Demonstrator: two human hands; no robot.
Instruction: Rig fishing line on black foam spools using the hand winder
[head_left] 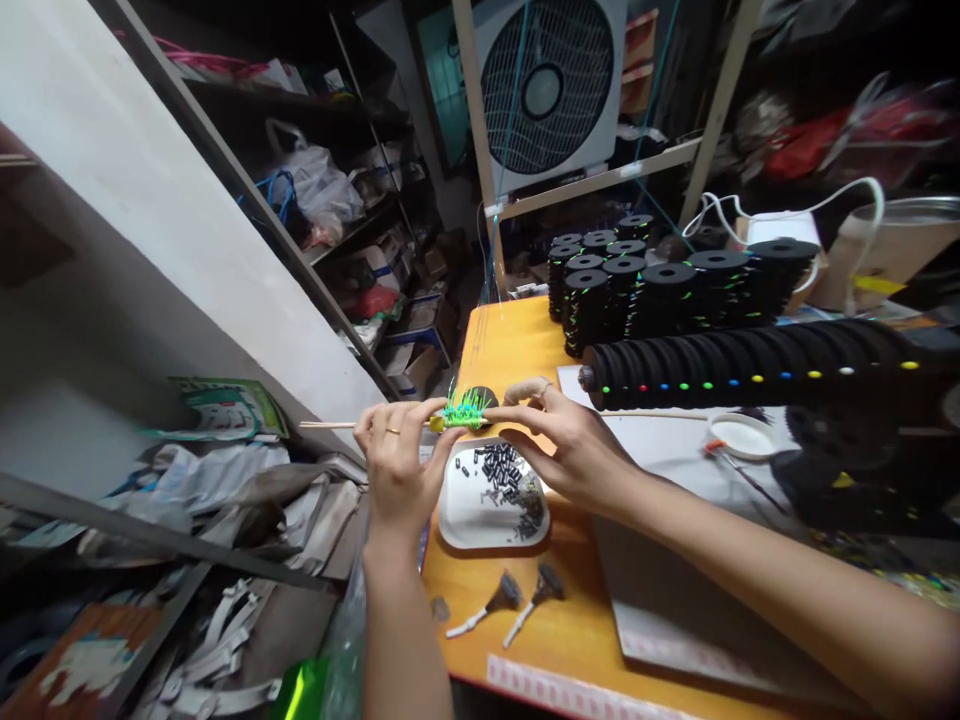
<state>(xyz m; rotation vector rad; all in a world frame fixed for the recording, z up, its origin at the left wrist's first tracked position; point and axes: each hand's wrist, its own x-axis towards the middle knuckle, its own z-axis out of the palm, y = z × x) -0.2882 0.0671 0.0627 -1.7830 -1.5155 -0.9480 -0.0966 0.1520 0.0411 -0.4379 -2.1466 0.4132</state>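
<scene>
A thin wooden stick [328, 425] runs level across the view, with a cluster of bright green bristle-like strands [466, 410] around its middle. My left hand [401, 455], a ring on one finger, is closed on the stick just left of the cluster, beside a small yellow piece. From the right, my right hand [570, 440] pinches the stick by the cluster's other end; its exact fingertip contact is partly hidden. Below both hands lies a white tray [461, 520] holding small black cylinders [502, 468] and tiny grey metal-looking pieces [529, 515].
Two small brushes with white handles [469, 622] lie on the yellow table [540, 680]. To the right, a ribbed black roller [750, 368] with coloured dots stands over a grey board [667, 600]. Stacks of black discs [589, 310] stand behind, before a box fan [544, 90].
</scene>
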